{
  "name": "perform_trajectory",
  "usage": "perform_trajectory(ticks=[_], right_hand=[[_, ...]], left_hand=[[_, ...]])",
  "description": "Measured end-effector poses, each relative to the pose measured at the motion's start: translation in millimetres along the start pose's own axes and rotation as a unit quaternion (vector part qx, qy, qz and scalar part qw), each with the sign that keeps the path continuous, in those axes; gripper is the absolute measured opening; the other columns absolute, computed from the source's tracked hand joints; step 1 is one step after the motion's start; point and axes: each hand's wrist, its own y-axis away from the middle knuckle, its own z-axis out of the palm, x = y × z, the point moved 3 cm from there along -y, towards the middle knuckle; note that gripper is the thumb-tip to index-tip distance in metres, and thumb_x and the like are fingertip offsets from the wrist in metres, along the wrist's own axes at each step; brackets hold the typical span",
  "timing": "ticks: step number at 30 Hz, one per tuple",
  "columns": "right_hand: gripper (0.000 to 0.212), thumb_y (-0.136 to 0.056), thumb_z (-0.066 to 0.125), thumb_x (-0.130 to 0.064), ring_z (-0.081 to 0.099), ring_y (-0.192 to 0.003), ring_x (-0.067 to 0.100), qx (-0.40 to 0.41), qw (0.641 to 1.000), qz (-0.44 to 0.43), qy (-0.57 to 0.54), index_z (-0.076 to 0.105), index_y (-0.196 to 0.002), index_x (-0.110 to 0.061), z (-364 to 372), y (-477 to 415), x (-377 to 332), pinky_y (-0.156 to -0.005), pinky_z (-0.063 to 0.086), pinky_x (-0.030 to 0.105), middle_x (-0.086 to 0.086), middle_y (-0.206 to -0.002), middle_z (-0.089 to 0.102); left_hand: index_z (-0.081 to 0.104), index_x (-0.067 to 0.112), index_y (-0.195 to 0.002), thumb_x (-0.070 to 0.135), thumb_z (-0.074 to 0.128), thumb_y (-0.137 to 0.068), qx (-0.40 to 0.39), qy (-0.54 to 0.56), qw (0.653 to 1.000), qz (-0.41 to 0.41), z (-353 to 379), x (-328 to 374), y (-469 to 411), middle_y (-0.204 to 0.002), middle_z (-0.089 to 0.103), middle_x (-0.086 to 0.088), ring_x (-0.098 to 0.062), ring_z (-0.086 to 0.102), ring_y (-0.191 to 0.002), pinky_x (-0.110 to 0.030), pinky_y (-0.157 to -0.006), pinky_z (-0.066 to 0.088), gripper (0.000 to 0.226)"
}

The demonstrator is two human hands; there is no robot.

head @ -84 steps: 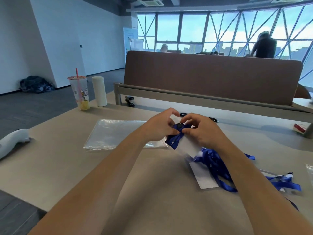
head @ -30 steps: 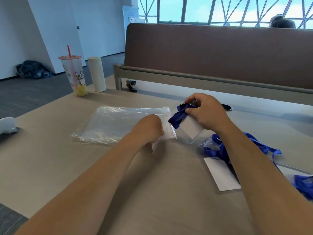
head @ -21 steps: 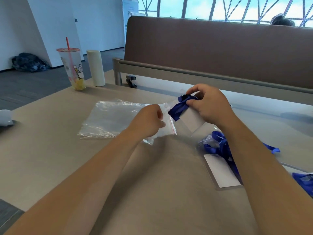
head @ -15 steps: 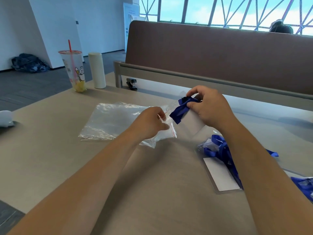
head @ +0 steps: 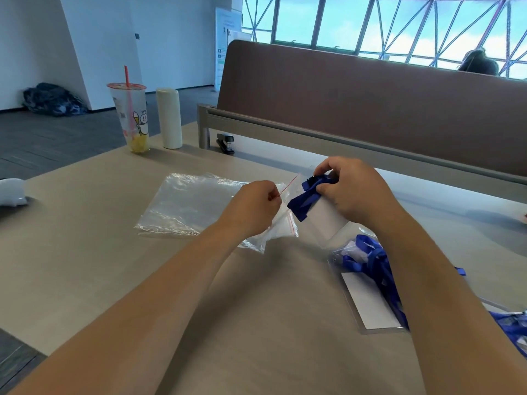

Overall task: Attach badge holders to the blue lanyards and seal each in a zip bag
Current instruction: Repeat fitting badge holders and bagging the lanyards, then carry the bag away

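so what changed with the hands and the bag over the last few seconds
The left hand left the lanyard bundle, took hold of the top zip bag by its red-striped mouth and lifted that edge toward the right hand. The right hand kept its grip on the folded blue lanyard and badge holder. The bag stack, cup and spare lanyards stayed put.

Bare tabletop lies open left of and in front of the 2 forearms. To the right, a pile of blue lanyards and a badge holder crowd the surface. At the far edge a drink cup, white bottle, stapler and brown divider panel block the way.
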Motion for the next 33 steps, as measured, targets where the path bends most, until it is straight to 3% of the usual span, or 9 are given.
perform_trajectory(ticks=[3,8,12,17,19,21,24,30,33], right_hand=[[0.025,-0.095,0.061,-0.017,0.054,-0.092,0.018,-0.012,1.000,0.000,0.009,0.063,-0.119,-0.024,3,0,-2,-0.076,0.044,0.026,0.003,-0.119,0.064],[0.025,-0.095,0.061,-0.017,0.058,-0.092,0.018,-0.042,0.999,0.005,0.011,0.065,-0.118,-0.024,11,-1,-4,-0.078,0.048,0.027,0.003,-0.118,0.065],[0.026,-0.094,0.062,-0.017,0.058,-0.094,0.018,-0.043,0.999,-0.003,-0.008,0.067,-0.118,-0.024,14,0,-6,-0.077,0.044,0.026,0.001,-0.118,0.067],[0.032,-0.090,0.069,-0.022,0.057,-0.090,0.019,0.004,0.999,0.027,-0.045,0.055,-0.118,-0.022,15,0,-4,-0.071,0.041,0.023,0.002,-0.111,0.064],[0.028,-0.089,0.070,-0.022,0.056,-0.088,0.019,0.012,0.999,0.032,-0.039,0.054,-0.112,-0.022,16,0,-4,-0.065,0.039,0.021,0.001,-0.108,0.064],[0.024,-0.089,0.070,-0.023,0.055,-0.086,0.016,0.022,0.999,0.032,-0.024,0.056,-0.108,-0.022,20,-1,-4,-0.070,0.040,0.021,0.001,-0.109,0.064],[0.021,-0.091,0.068,-0.024,0.054,-0.085,0.015,0.028,0.999,0.044,-0.011,0.059,-0.109,-0.022,25,-2,-1,-0.075,0.043,0.025,0.002,-0.111,0.065],[0.016,-0.091,0.068,-0.022,0.053,-0.085,0.013,0.085,0.994,0.050,-0.049,0.064,-0.106,-0.017,26,-3,2,-0.079,0.043,0.022,0.001,-0.104,0.063],[0.011,-0.090,0.069,-0.022,0.054,-0.081,0.012,0.079,0.992,0.046,-0.086,0.062,-0.098,-0.020,28,-4,2,-0.068,0.041,0.015,-0.004,-0.096,0.060]], left_hand=[[0.063,0.013,-0.083,0.017,0.049,-0.097,0.021,0.003,1.000,0.013,-4,2,2,-0.067,0.067,0.000,-0.013,0.066,-0.052,-0.033,-0.067,0.057,0.020],[0.067,0.016,-0.087,0.019,0.052,-0.096,0.037,0.012,0.999,0.033,-4,13,6,-0.075,0.067,0.002,-0.018,0.065,-0.068,-0.038,-0.072,0.059,0.017],[0.067,0.020,-0.082,0.022,0.056,-0.093,0.059,0.078,0.995,0.015,-7,16,6,-0.081,0.065,0.003,-0.017,0.063,-0.068,-0.040,-0.074,0.058,0.016],[0.069,0.012,-0.087,0.018,0.054,-0.094,0.015,0.123,0.992,0.011,-8,21,9,-0.090,0.067,-0.002,-0.024,0.068,-0.062,-0.042,-0.065,0.060,0.018],[0.070,0.012,-0.090,0.019,0.054,-0.095,0.001,0.104,0.994,0.021,-6,22,9,-0.101,0.067,-0.001,-0.022,0.069,-0.066,-0.035,-0.059,0.061,0.018],[0.070,0.014,-0.091,0.020,0.054,-0.096,-0.007,0.091,0.995,0.034,-6,23,9,-0.109,0.065,0.000,-0.022,0.069,-0.070,-0.026,-0.056,0.059,0.018],[0.071,0.015,-0.088,0.020,0.055,-0.096,-0.021,0.097,0.994,0.042,-8,25,8,-0.117,0.064,0.000,-0.021,0.069,-0.074,-0.025,-0.058,0.060,0.019],[0.072,0.014,-0.096,0.022,0.056,-0.096,-0.032,0.111,0.993,0.023,-6,23,6,-0.107,0.067,-0.002,-0.021,0.069,-0.073,-0.025,-0.061,0.061,0.017],[0.072,0.013,-0.094,0.021,0.057,-0.096,-0.017,0.120,0.992,0.029,-9,22,5,-0.100,0.068,-0.004,-0.022,0.068,-0.073,-0.028,-0.062,0.061,0.018]])
